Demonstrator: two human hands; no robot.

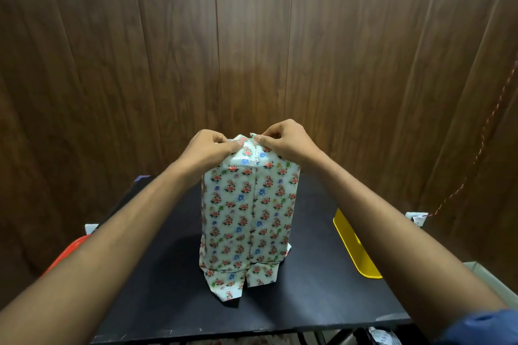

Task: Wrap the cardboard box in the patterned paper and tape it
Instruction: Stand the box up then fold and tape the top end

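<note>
The box (246, 216) stands upright on the black table (308, 288), fully covered in white paper with red and blue flowers; no bare cardboard shows. A vertical seam runs down its near face. Loose paper flaps spread on the table at its base (241, 280). At the top end, my left hand (208, 150) pinches the folded paper from the left, and my right hand (283, 141) pinches it from the right. The thumbs of both hands press on the top flap. No tape is visible.
A yellow tray (354, 244) lies at the table's right edge. A red object (71, 249) shows past the left edge, partly behind my forearm. A dark wood-panelled wall (252, 36) stands close behind the table. A red-white cord (482, 143) hangs at the right.
</note>
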